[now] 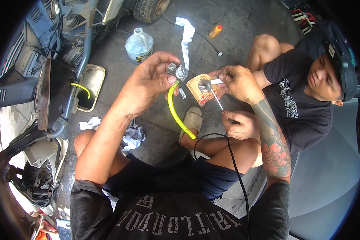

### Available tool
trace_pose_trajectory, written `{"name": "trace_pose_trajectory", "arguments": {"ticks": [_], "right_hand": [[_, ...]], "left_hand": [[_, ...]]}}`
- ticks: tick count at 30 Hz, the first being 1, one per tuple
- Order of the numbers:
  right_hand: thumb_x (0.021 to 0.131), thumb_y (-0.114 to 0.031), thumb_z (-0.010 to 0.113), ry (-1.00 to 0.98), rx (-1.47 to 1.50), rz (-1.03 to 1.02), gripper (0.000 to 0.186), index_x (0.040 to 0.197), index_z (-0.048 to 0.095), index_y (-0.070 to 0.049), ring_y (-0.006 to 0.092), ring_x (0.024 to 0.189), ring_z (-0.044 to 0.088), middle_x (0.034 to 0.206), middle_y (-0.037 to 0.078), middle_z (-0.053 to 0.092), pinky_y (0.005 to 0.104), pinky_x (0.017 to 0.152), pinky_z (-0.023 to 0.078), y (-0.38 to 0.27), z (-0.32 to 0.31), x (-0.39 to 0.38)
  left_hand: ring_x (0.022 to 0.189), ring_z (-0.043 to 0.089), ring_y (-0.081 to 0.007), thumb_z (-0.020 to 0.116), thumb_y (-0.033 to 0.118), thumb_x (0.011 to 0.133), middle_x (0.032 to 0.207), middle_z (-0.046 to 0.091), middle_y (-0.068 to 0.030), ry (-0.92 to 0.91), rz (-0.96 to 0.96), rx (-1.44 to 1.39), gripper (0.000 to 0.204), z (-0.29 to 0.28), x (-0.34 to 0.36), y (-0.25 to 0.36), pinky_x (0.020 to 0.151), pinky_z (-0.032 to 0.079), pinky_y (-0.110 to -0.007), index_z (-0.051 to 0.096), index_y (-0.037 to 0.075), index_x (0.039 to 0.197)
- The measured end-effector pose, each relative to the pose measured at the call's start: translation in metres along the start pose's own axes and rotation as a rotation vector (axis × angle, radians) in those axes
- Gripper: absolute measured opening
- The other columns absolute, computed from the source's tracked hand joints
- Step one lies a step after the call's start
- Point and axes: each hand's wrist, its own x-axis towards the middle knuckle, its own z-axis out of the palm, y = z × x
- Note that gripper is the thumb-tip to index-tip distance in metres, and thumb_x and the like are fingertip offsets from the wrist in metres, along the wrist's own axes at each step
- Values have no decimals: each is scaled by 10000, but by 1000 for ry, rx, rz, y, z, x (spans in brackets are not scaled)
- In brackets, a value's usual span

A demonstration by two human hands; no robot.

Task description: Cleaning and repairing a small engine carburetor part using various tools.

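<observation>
1. Metal fitting (182, 73): left of the card (194, 90), pinched between thumb and fingers of the left hand (154, 78). Judged light, rigid; hold by its body.
2. Yellow hose (172, 108): hangs left of the card; probably springy.
3. Right hand (238, 83): right of the card, fingers closed on a white strip (216, 81), likely light.

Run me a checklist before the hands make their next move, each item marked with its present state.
1. Left-hand grip on the small metal fitting: ok, held in the fingers.
2. Yellow-green tube fully seated on the fitting: cannot tell, joint too small to judge.
3. Tube's lower end clear of hands: ok, hangs free.
4. Right-hand grip on the white strip: ok, beside the dark grey paste.
5. Space around the cardboard piece clear of the co-worker: not ok, a co-worker's hand is at the thin white stick.
</observation>
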Motion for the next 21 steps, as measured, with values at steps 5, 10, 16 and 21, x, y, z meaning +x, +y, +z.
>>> {"name": "trace_pose_trajectory", "arguments": {"ticks": [5, 10, 16, 21], "right_hand": [[916, -83, 542, -147, 284, 106, 224, 892, 616, 127, 240, 693, 693, 884, 205, 683, 320, 574, 574, -12, 2, 6], [933, -72, 515, -191, 295, 88, 235, 922, 592, 149, 238, 635, 660, 805, 154, 618, 329, 555, 608, -1, 9, 13], [955, -126, 521, -282, 841, 115, 258, 984, 545, 129, 192, 606, 589, 779, 113, 566, 354, 602, 597, 15, -4, 5], [945, -201, 566, -167, 842, 8, 244, 950, 583, 42, 9, 496, 412, 683, -9, 533, 138, 430, 299, -12, -20, -22]], "left_hand": [[860, 546, -113, 582, 24, 892, 1042, 524, -56, 14, 3, 12, 346, -1, -2, 2, 750, 486, -268, 462, 15, 1217], [840, 555, -119, 580, 22, 893, 1031, 529, -62, 23, -3, 10, 351, -4, -6, 6, 738, 482, -266, 458, 10, 1222], [785, 572, -131, 570, 11, 893, 1019, 531, -70, 23, 2, -28, 365, 6, -5, 3, 722, 478, -259, 453, 2, 1238], [799, 582, -127, 558, -6, 893, 1023, 523, -72, 57, -19, 28, 351, 10, -2, -8, 720, 480, -250, 465, -1, 1231]]}}
